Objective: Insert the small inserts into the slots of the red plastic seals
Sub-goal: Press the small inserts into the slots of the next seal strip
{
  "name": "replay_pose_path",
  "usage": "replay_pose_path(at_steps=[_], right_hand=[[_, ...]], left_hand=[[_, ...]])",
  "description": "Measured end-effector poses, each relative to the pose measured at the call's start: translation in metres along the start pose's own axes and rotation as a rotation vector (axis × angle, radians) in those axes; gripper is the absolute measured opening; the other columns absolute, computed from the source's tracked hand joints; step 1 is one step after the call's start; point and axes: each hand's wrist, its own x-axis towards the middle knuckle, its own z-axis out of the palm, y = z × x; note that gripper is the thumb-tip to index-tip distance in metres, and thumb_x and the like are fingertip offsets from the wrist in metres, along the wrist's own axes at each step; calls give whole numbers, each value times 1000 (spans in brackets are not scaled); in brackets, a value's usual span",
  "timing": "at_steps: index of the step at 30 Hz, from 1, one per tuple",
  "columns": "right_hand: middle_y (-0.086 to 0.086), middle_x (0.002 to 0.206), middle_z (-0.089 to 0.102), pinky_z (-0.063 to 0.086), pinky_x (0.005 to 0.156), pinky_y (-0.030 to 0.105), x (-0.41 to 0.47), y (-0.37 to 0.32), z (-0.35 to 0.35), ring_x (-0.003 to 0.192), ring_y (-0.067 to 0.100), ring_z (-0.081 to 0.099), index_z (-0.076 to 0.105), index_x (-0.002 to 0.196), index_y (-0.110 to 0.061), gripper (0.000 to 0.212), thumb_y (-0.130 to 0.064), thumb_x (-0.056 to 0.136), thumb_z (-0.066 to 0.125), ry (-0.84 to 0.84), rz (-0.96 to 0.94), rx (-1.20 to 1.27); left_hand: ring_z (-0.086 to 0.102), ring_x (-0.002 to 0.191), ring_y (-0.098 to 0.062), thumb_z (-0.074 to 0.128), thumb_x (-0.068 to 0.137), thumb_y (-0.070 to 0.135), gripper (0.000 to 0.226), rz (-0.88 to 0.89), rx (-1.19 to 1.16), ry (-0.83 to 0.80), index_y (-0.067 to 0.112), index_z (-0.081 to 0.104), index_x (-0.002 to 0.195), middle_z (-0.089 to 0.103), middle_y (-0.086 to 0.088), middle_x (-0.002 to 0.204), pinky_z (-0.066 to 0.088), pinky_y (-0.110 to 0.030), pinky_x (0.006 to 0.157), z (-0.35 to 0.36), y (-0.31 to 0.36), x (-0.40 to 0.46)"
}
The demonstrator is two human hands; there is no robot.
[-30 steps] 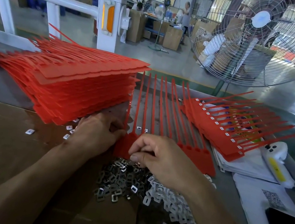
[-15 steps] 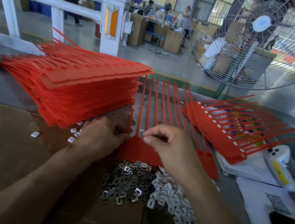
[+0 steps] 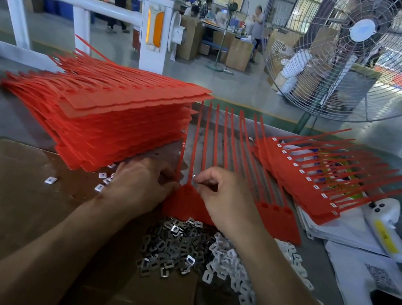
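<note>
1. Right hand (image 3: 226, 199) pinches a small insert (image 3: 195, 177) at a slot of the seal strip (image 3: 274, 218) on the counter (image 3: 13, 121); left hand (image 3: 138, 184) holds the strip's edge.
2. Done: right batch (image 3: 303, 185) shows inserts.
3. Left: big stack (image 3: 109, 121), loose inserts (image 3: 178, 249).

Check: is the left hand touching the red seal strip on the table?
Touching. In the head view the left hand has its fingertips pressed on the left edge of the red seal strip, with no gap showing between them.
</note>
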Motion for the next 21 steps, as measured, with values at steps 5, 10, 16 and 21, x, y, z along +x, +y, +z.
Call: replay_pose_path(at_steps=[5,10,16,21], right_hand=[[-8,107,74,46,79,8,0,-3,4,96,5,67,77,108,-19,15,-14,98,68,-24,-38,-27],[-6,110,75,43,73,3,-1,-3,9,97,6,67,76,112,-18,17,-14,99,66,-24,-74,-74],[-3,108,73,44,72,14,1,0,14,94,11,64,77,110,-19,17,-15,98,66,-29,-88,-129],[-1,102,70,41,69,22,3,1,18,91,16,63,78,105,-17,15,-15,98,66,27,-86,-196]], left_hand=[[66,104,-16,71,89,46,19,-10,-6,0,37,73,105,73,11,108,48,-40,100,0,1,0],[65,106,-17,71,89,44,19,-22,-11,-4,36,71,106,73,10,107,46,-44,102,2,1,-1],[65,107,-17,72,88,44,19,-3,11,5,36,71,106,73,11,107,47,-42,101,3,2,-1],[65,108,-15,72,88,42,21,23,22,26,35,73,108,73,13,109,48,-37,99,3,4,-2]])
